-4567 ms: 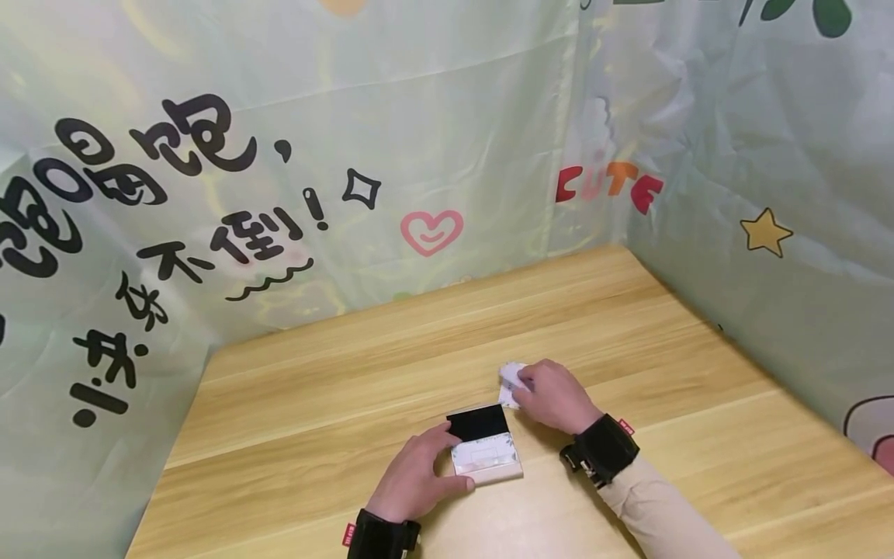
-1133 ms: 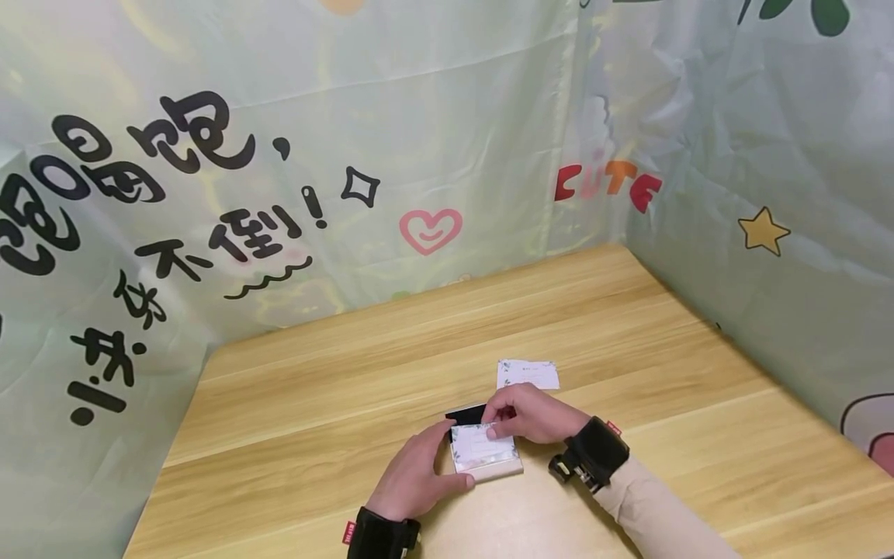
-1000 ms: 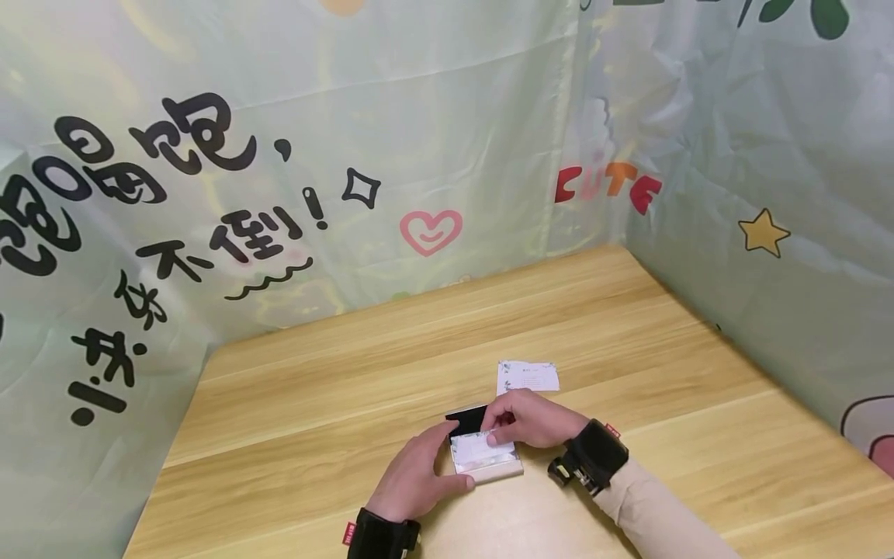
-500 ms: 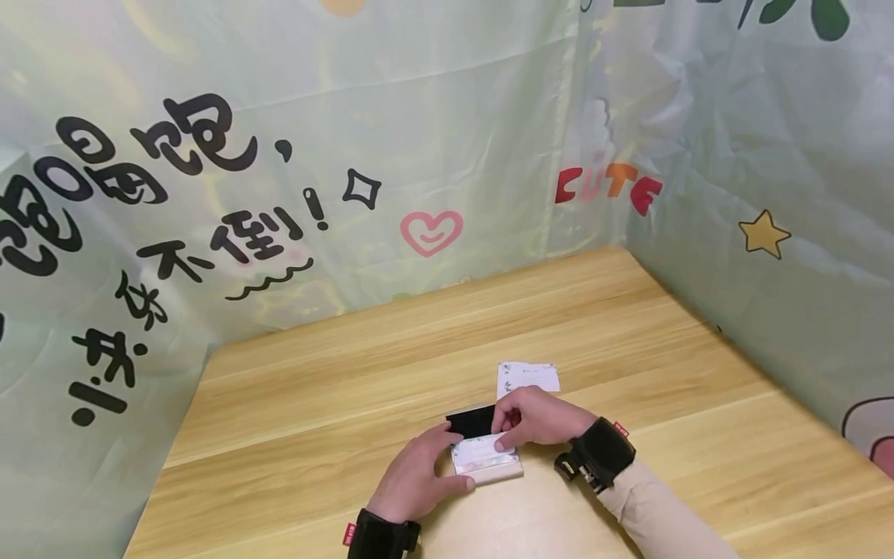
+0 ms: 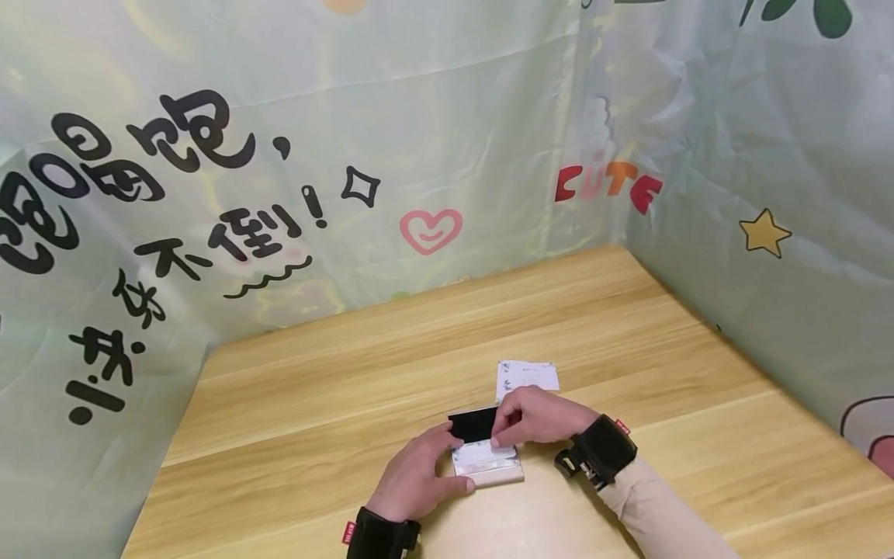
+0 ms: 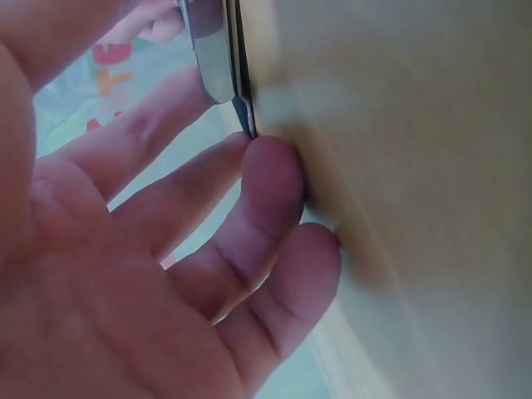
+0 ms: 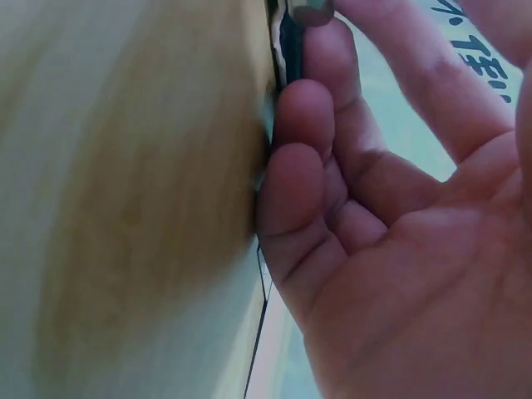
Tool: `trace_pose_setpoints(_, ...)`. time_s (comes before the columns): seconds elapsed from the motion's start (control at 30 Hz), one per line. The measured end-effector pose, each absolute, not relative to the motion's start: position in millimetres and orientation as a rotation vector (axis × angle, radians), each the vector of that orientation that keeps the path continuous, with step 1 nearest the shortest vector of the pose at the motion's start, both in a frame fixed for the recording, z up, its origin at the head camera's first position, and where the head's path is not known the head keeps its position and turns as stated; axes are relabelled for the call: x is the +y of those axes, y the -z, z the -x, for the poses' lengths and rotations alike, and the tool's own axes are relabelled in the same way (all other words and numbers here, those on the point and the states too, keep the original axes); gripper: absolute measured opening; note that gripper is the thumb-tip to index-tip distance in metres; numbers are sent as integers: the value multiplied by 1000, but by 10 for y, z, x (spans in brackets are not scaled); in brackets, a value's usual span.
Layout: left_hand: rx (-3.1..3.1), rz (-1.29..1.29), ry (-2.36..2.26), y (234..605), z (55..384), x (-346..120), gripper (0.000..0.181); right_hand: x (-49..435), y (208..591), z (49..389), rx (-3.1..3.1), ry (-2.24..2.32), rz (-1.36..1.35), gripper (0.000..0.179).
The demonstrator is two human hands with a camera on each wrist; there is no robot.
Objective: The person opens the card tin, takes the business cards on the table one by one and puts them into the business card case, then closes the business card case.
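Observation:
An open business card case point(image 5: 498, 476) with a black lining and a silver front lip lies on the table in the head view. A white card point(image 5: 482, 451) with a leaf print sits in its front half. My left hand point(image 5: 414, 475) holds the case by its left side, thumb at the near corner and fingers at the far edge. My right hand point(image 5: 541, 415) has curled fingers over the case's right part, thumb and index at the card's upper edge. In the left wrist view the case's edge point(image 6: 212, 58) shows by the fingertips.
More white cards point(image 5: 525, 376) with leaf corners lie just behind the case, partly covered by the right hand. The wooden table point(image 5: 335, 388) meets printed cloth walls point(image 5: 475, 116) at the back and right. Both wrists wear black camera bands point(image 5: 604, 453).
My right hand has come from the loose cards to the case. The card under its fingers has slid down toward the front lip. My left hand stays in place.

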State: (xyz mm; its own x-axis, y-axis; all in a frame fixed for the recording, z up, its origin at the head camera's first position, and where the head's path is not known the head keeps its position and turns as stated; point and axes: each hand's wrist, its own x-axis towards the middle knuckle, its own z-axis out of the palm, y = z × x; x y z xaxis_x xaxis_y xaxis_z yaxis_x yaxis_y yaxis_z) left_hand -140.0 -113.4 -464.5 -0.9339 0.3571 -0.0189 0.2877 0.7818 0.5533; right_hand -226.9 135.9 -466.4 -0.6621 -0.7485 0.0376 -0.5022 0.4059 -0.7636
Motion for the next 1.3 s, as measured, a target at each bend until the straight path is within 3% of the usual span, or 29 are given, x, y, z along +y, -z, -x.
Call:
trace_pose_setpoints(0.13, 2846, -520, -858, 4644, 1401, -1142, 52, 1370, 4686, 2295, 2595, 1149, 980, 20)
trace_pose_setpoints(0.3, 2834, -506, -870, 4659, 1385, -1137, 66, 1441, 4686, 2307, 2925, 1001, 651, 67)
trace_pose_setpoints(0.4, 2825, -488, -887, 4662, 1374, -1136, 77, 1485, 4688, 2318, 2963, 824, 524, 81)
trace_pose_setpoints(0.63, 2829, -469, -902, 4668, 1389, -1142, 82, 1505, 4660, 2372, 3017, 695, 359, 70)
trace_pose_setpoints(0.83, 2829, -455, -915, 4651, 1392, -1142, 82, 1515, 4621, 2394, 2982, 885, 274, 63)
trace_pose_setpoints(1.07, 2812, -405, -928, 4647, 1388, -1128, 86, 1537, 4615, 2392, 3036, 1068, 323, 26)
trace_pose_setpoints(1.3, 2810, -382, -941, 4645, 1385, -1128, 93, 1474, 4637, 2400, 2930, 1226, 452, 22)
